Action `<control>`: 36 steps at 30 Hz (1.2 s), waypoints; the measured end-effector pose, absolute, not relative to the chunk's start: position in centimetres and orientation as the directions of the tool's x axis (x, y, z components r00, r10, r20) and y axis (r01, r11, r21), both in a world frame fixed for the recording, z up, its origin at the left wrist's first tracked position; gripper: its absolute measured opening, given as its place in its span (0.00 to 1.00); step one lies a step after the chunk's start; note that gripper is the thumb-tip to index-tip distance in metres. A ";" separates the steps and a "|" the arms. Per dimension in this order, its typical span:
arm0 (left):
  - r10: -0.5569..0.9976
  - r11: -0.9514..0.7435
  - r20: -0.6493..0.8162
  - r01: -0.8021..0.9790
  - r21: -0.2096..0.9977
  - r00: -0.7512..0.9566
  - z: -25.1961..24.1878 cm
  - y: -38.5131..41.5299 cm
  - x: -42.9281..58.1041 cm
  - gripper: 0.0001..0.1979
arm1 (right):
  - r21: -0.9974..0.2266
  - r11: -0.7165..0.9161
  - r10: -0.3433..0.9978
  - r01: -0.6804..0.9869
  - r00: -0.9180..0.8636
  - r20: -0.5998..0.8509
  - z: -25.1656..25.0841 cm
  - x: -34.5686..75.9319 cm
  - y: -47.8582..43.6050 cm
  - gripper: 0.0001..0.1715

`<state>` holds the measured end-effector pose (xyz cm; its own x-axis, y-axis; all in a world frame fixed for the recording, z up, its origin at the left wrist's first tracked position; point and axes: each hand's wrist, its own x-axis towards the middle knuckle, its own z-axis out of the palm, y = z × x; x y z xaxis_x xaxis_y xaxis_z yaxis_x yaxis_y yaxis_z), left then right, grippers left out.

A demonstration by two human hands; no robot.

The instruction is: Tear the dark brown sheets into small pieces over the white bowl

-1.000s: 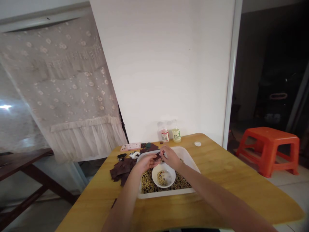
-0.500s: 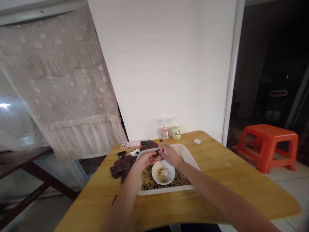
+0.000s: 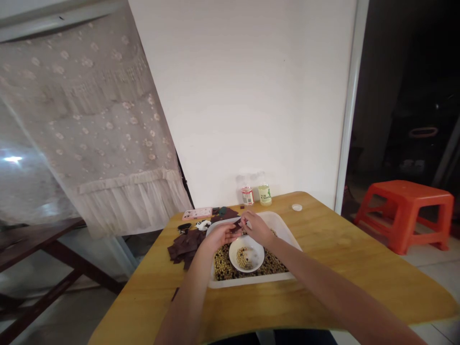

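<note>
My left hand (image 3: pixel 220 235) is above the far left part of a white tray (image 3: pixel 251 282), its fingers closed around a thin dark brown piece (image 3: pixel 236 224). Close beside it, my right hand (image 3: pixel 256 227) pinches with thumb and fingertips at the edge of that piece; what lies in the pinch is too small to make out. Below both hands, a white bowl (image 3: pixel 257 261) rests in the tray with small pale beads (image 3: pixel 244 258) in it. Many pale and dark beads (image 3: pixel 224 268) cover the tray's floor around the bowl.
Left of the tray lie a pile of dark brown pieces (image 3: pixel 185 247), a crumpled white tissue (image 3: pixel 203 225), a black object (image 3: pixel 184 227) and a pink phone (image 3: pixel 197 213). Two bottles, one red-labelled (image 3: pixel 247 196) and one green-labelled (image 3: pixel 265 196), stand by the wall. A white lid (image 3: pixel 297 207) lies right; an orange stool (image 3: pixel 409 211) stands beyond.
The view has shifted slightly, so the table and its things sit a little further right. Both hands keep nearly the same pose over the tray.
</note>
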<state>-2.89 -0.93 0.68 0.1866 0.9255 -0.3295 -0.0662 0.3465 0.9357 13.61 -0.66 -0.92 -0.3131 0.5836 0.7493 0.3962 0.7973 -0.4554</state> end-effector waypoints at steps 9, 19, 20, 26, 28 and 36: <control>0.924 0.349 -0.330 -0.077 0.934 0.192 0.9 -1.1 -2.8 0.04 | -0.461 0.796 0.587 0.391 -0.319 0.744 -0.9 13.7 -0.7 0.07; 0.926 0.341 -0.326 -0.051 0.939 0.191 0.9 -1.1 -2.8 0.06 | -0.453 0.797 0.581 0.400 -0.305 0.754 -0.9 13.7 -0.6 0.07; 0.926 0.341 -0.326 -0.051 0.939 0.190 0.9 -1.1 -2.8 0.06 | -0.453 0.796 0.582 0.401 -0.304 0.754 -1.0 13.8 -0.6 0.07; 0.924 0.347 -0.330 -0.056 0.936 0.195 1.0 -1.1 -2.8 0.04 | -0.460 0.790 0.593 0.404 -0.317 0.740 -1.1 13.7 -0.6 0.07; 0.923 0.346 -0.328 -0.063 0.936 0.201 1.0 -1.1 -2.8 0.03 | -0.459 0.793 0.590 0.400 -0.320 0.741 -1.1 13.7 -0.5 0.07; 0.922 0.351 -0.330 -0.078 0.933 0.203 0.9 -1.2 -2.8 0.03 | -0.473 0.792 0.597 0.387 -0.328 0.732 -1.1 13.7 -0.4 0.07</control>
<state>-2.77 -1.17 0.95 0.2035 0.9217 -0.3302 -0.0780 0.3514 0.9330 13.72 -0.41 -1.15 -0.3277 0.5973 0.7320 0.3869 0.7917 -0.4728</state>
